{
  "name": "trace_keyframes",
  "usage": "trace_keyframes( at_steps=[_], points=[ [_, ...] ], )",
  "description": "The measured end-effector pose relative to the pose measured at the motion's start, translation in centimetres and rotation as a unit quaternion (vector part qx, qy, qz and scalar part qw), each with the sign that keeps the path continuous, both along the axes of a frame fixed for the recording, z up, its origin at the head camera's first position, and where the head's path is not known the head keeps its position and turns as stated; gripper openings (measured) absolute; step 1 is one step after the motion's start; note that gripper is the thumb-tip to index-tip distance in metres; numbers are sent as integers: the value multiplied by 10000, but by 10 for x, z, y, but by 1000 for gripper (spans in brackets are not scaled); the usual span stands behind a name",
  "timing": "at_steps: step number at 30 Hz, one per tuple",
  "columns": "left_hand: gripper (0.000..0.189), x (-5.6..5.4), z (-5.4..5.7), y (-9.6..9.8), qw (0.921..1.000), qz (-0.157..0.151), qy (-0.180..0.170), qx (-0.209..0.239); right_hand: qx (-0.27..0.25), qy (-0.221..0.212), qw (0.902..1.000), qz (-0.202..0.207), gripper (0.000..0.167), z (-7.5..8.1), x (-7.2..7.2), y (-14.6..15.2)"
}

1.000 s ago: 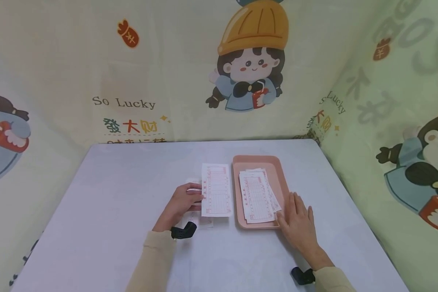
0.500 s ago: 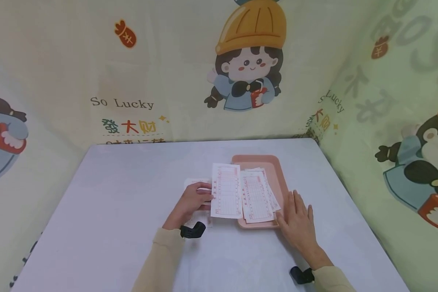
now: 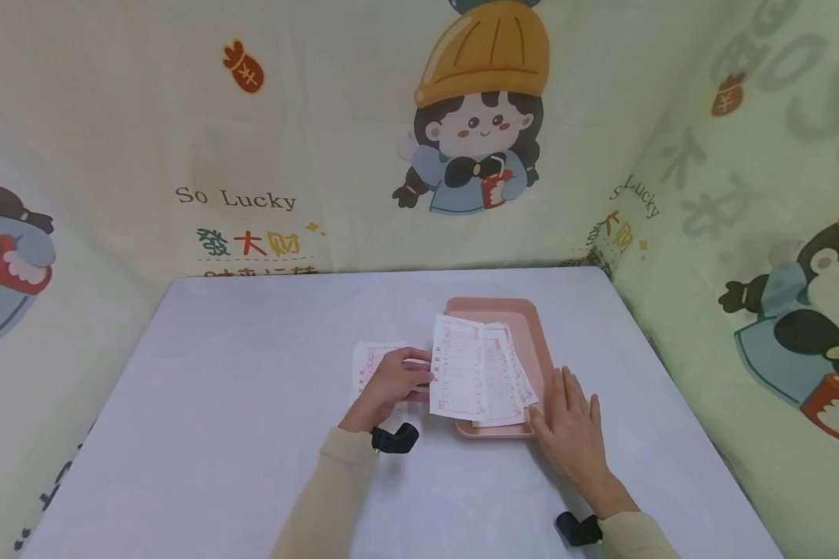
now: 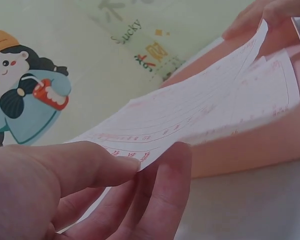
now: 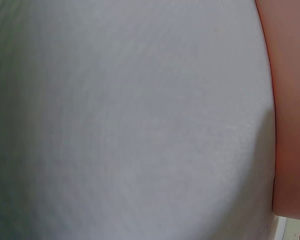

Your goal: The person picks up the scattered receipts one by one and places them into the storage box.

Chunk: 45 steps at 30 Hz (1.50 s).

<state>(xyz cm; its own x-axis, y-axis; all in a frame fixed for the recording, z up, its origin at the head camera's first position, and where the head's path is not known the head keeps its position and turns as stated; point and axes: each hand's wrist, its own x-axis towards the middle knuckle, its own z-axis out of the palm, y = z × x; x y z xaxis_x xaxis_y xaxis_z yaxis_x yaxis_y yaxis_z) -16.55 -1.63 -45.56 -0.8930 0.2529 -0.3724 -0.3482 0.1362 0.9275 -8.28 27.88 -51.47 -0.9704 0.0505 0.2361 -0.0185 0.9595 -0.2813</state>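
Observation:
My left hand (image 3: 391, 384) pinches the left edge of a white paper slip printed in red (image 3: 457, 369). In the left wrist view the thumb lies on top of the slip (image 4: 155, 120) and the fingers are beneath it; the sheet bows upward. Its far part overlaps the pink tray (image 3: 527, 310), where several similar slips (image 3: 506, 388) lie loosely fanned. My right hand (image 3: 572, 431) rests at the tray's right rim with its fingers straight. The right wrist view catches the tray's outer wall (image 5: 295, 110).
More printed slips (image 3: 370, 359) lie on the white table (image 3: 252, 388) beneath and behind the left hand. A patterned cloth (image 3: 349, 116) hangs behind the table and along its right side. Each wrist wears a black camera band (image 3: 395, 439).
My left hand has moved right, carrying the paper slip from beside the tray to over its left part. More of the slips on the table show behind it. My right hand stays put.

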Motion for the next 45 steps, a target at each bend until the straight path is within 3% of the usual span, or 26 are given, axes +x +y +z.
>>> trace_keyframes(
  at_steps=[14, 22, 27, 32, 36, 45],
  points=[
    [33, -3, 0, 31, 9998, -25, 33, 219, -22, -42, 10000, 24, 82, 2, 0, -1],
    [30, -4, 0, 43, 9998, 116, 154, 22, -109, -79, 9999, 54, 82, 2, 0, -1],
    [33, -3, 3, 47, 9998, -111, 89, 134, -123, -73, 9999, 72, 82, 3, 1, -1],
    [42, 0, 10, 44, 9984, -530, 91, -184, -139, -158, 9998, 19, 82, 5, 1, -2],
    [41, 2, 13, 38, 9965, -654, 244, -459, -158, -239, 9996, -7, 82, 5, 0, -2],
    [41, 2, 10, 9, 9980, -421, 451, 164, -220, -240, 9995, 11, 82, 3, 0, -1]
  ],
)
